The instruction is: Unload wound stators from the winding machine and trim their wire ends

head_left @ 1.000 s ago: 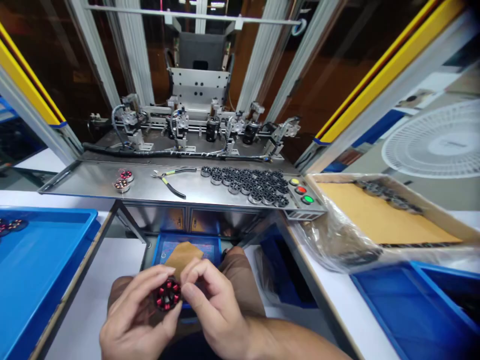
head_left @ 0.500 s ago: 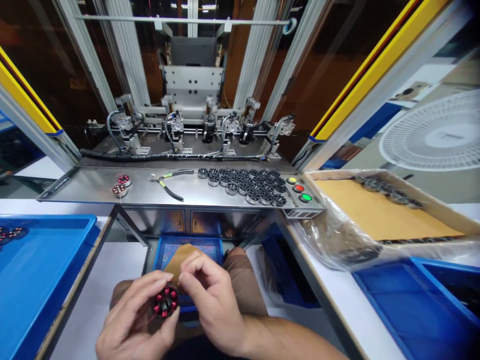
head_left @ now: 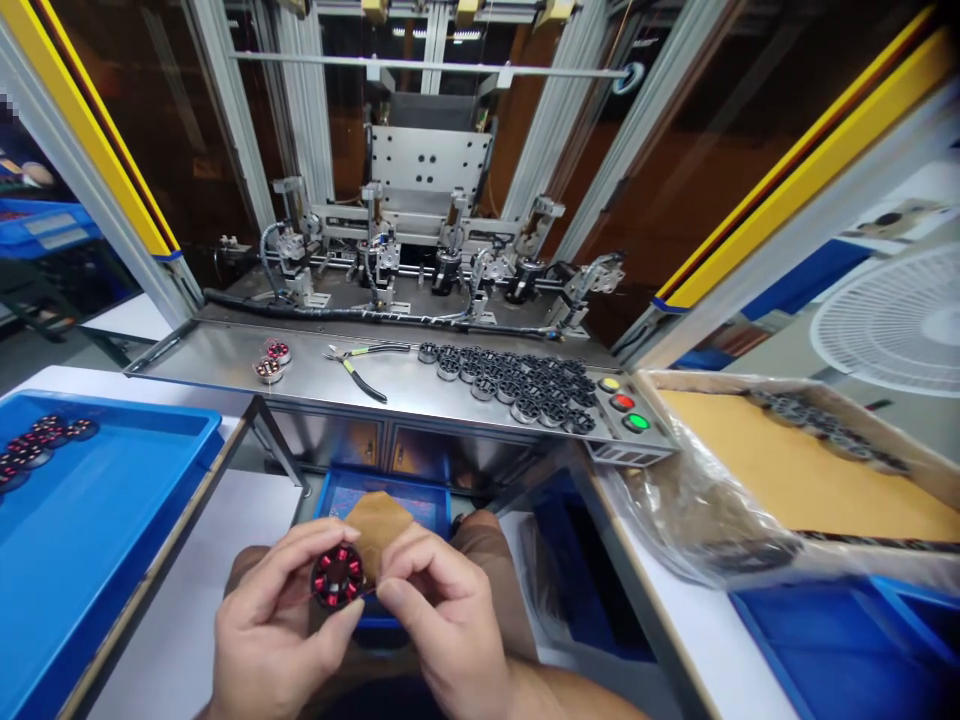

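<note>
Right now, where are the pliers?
In the head view, the pliers lie spread open on the metal ledge, left of centre, between the two wound coils on their left and the cluster of dark rings on their right.

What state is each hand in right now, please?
Left hand: closed, holding a round part with red windings by its rim.
Right hand: closed in a pinch, apparently on a thin wire beside that part.

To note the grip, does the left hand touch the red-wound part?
Touching: the head view shows the left hand holding the red-wound part by its edge.
</note>
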Demonstrator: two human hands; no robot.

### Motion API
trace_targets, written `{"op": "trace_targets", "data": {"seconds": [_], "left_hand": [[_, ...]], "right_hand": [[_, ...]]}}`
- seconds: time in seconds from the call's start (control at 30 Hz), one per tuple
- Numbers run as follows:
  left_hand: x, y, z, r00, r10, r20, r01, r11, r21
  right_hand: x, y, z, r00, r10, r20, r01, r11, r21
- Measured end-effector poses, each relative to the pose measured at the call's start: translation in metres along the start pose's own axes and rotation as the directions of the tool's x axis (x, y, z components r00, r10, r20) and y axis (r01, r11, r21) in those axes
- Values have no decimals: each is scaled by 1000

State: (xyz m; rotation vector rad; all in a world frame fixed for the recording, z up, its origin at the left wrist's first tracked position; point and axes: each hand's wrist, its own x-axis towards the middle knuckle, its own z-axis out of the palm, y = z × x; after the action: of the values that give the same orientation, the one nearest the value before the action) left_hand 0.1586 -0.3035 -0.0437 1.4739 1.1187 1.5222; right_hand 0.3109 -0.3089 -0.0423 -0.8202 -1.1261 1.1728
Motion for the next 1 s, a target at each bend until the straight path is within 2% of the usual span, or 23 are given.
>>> {"op": "trace_targets", "data": {"seconds": [0.17, 0.33, 0.4, 0.57, 0.7, 0.8, 1.0], "left_hand": [[-2, 3, 0, 996, 83, 22, -84, 995, 57], [1, 6, 0, 988, 134, 81, -139, 988, 62], [1, 5, 0, 991, 110, 75, -112, 993, 21], [0, 1, 2, 995, -17, 98, 32, 988, -153], [1, 4, 2, 991, -47, 128, 70, 980, -184], [3, 9, 4, 994, 9, 109, 5, 991, -137], [1, 12, 5, 977, 203, 59, -209, 972, 104]], "right_hand": [[0, -5, 0, 1000, -4, 28, 4, 1000, -13], [-1, -9, -1, 991, -135, -3, 134, 985, -104], [-1, -9, -2, 986, -164, -5, 163, 980, -116], [2, -9, -9, 964, -253, 87, 264, 953, -147], [8, -13, -12, 949, -290, 126, 310, 930, -195], [7, -15, -9, 932, -341, 120, 361, 901, -239], [-3, -10, 1, 863, -498, 80, 502, 830, -244]]}}
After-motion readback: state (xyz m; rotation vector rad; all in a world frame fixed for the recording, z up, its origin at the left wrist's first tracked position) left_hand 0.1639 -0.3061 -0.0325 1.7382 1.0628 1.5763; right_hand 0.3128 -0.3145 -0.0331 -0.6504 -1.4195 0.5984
